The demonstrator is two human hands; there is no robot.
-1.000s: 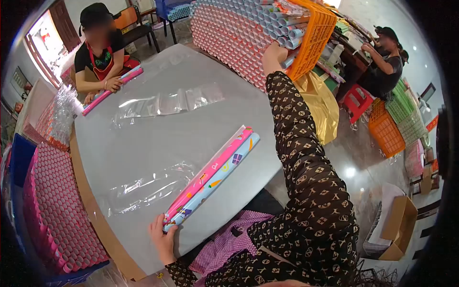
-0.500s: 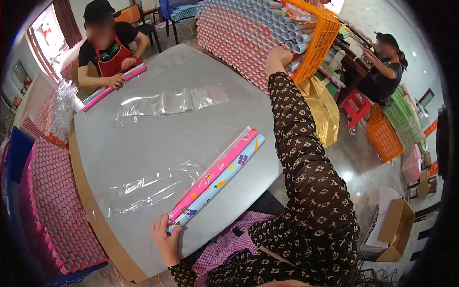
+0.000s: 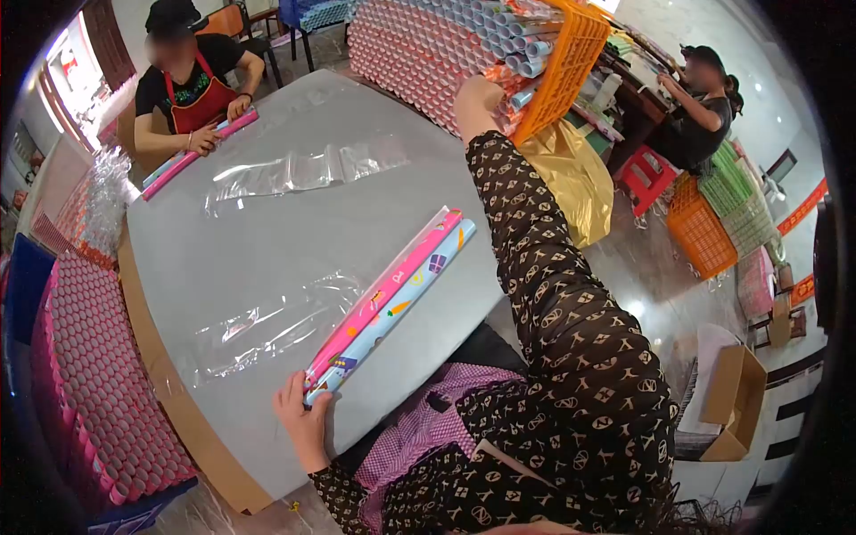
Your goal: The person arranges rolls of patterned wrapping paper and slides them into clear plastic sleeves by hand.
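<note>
A pink wrapping paper roll [image 3: 392, 281] and a light blue wrapping paper roll [image 3: 415, 281] with printed pictures lie side by side, slanting across the grey tabletop [image 3: 267, 259]. My left hand [image 3: 301, 417] grips their near ends, thumb on one side and fingers on the other. Clear plastic film [image 3: 285, 325] lies flat beside the pink roll, to its left. At the far side, my right hand [image 3: 480, 96] reaches to the big stack of rolls [image 3: 406, 67], close to the orange crate [image 3: 566, 76]. Its fingers are curled, and what they hold is hidden.
Across the table a person in a red apron [image 3: 201, 107] handles another pink roll [image 3: 174, 174]. More clear film [image 3: 303, 174] lies mid-table. Pink rolls [image 3: 111, 374] are stacked at the left. Gold plastic [image 3: 571, 183] hangs below the crate. Another person [image 3: 709, 116] sits farther right.
The view has shifted slightly, so most things sit a little farther left and higher. My right hand has shifted left along the stack. My left hand stays on the rolls' ends.
</note>
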